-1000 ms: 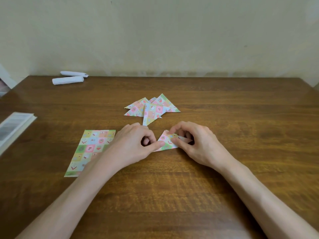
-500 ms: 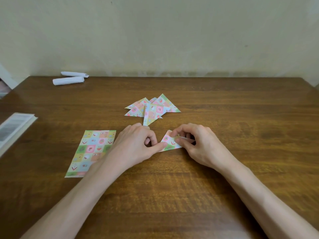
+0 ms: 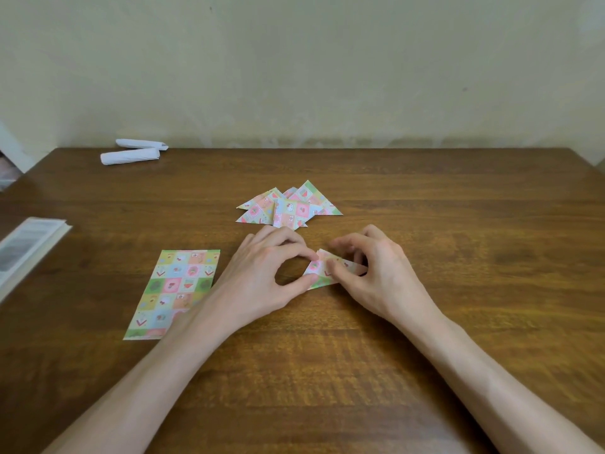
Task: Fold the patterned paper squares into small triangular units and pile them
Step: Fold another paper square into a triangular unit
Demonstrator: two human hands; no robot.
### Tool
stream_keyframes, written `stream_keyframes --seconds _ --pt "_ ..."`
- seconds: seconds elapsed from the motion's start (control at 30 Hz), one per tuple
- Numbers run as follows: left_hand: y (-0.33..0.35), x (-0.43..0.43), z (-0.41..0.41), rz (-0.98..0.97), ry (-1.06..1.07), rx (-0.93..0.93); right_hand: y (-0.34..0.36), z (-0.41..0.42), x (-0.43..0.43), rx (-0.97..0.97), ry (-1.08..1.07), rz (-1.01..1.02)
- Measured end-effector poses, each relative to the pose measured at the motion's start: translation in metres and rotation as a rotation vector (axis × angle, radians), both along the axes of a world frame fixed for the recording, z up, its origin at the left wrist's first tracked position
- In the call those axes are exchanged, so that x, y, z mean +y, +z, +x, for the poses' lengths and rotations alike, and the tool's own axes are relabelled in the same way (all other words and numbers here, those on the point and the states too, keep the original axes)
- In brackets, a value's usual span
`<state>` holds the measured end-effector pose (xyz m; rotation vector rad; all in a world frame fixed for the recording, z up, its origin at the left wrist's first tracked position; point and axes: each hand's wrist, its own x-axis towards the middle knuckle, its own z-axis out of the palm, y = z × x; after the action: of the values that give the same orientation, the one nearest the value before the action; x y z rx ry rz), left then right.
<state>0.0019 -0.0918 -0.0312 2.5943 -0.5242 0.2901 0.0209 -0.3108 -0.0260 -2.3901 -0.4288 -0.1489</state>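
Both hands pinch the unit (image 3: 322,271) low over the table (image 3: 458,257); the left hand (image 3: 262,276) grips its left end between thumb and forefinger, the right hand (image 3: 373,273) curls round its right end; its long axis runs left to right between them; the pile (image 3: 288,208) lies just beyond, a shade nearer the left hand; the sheet (image 3: 173,290) waits to the left.
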Motion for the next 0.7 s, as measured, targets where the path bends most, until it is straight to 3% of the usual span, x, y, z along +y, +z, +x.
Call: stream_keyframes --seconds 0.17,0.7 --pt "-0.0016 0.0006 0.0007 -0.01 0.002 -0.018 -0.0052 0.0 0.0049 -0.036 -0.051 0.004" --pt "-0.0016 -0.002 -0.0003 -0.023 0.016 -0.007 0.0029 0.0037 0.0027 0.159 -0.066 0.071"
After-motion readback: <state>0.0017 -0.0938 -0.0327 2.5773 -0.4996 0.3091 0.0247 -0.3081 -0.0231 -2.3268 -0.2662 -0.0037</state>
